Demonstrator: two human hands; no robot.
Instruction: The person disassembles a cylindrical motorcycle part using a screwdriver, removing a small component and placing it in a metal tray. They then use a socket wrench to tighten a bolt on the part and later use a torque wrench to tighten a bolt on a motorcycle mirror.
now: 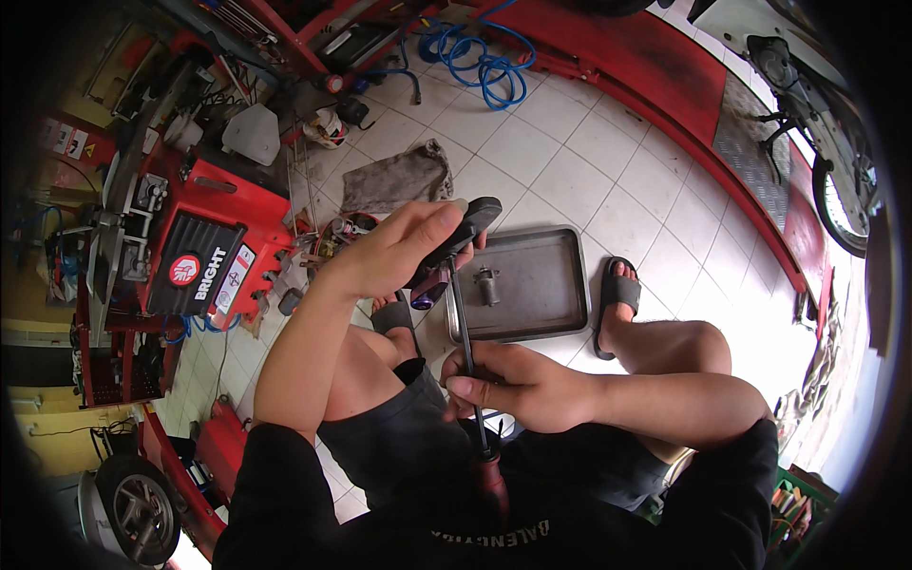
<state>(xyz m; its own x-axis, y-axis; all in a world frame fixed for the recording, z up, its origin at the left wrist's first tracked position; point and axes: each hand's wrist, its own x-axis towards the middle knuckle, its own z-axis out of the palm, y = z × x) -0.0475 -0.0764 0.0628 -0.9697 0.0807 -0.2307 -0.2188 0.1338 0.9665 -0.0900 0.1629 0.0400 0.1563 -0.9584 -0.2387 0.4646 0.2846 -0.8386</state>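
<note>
My left hand [404, 247] is closed round a dark, elongated part [480, 217] with a rounded black end, held up in front of my knees. A shiny purple piece [432, 288] juts from its lower side; my fingers hide much of the rest. My right hand [522, 385] grips the long metal shaft of a screwdriver [465, 328]. Its red handle [492, 483] points back toward my body, and the shaft's far end reaches the dark part, though the exact contact is hidden. Beyond my hands, a small cylindrical metal part [487, 287] lies in a shallow metal tray [581, 285].
A dirty grey cloth [394, 180] lies on the white tiles left of the tray. Red workshop equipment [204, 247] stands at the left. A coiled blue hose [480, 62] rests at the far side, near a red lift platform [655, 114]. A motorcycle [807, 104] is at the far right.
</note>
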